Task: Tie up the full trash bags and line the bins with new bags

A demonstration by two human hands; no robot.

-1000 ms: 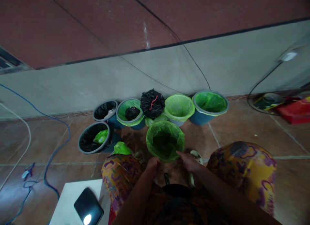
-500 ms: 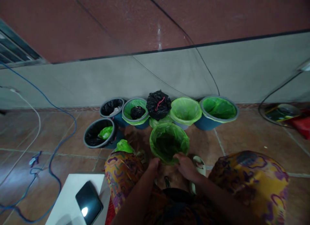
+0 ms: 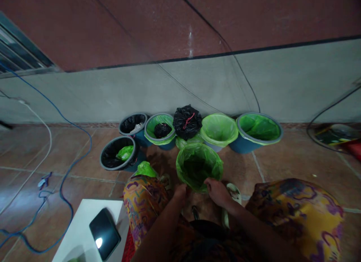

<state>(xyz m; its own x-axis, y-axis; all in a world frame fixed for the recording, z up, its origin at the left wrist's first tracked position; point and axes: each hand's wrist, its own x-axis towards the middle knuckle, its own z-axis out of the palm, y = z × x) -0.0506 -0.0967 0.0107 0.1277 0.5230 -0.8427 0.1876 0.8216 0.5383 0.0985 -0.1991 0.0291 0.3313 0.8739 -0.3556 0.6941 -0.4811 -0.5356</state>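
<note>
Between my knees stands a bin lined with a green bin liner (image 3: 199,166), its mouth open toward me and its inside dark. My right hand (image 3: 217,192) is closed, pinching the liner's near rim on the right. At the near left of the same rim is my left hand (image 3: 180,194), also closed against the liner, its fingertips partly hidden. Just behind, a tied black garbage bag (image 3: 187,122) with a red drawstring rests on top of green plastic. A pale bin with a light-green liner (image 3: 219,129) stands to its right.
Along the wall are a blue bin (image 3: 258,128) with green liner, a green-lined bin (image 3: 160,128) holding a black bundle, and black-lined bins (image 3: 117,153) at left. A phone (image 3: 105,233) lies on a white surface (image 3: 75,220). A blue cable (image 3: 67,179) crosses the floor.
The view has turned slightly left, so everything sits a little further right. Both hands keep nearly the same place at the liner's rim.
</note>
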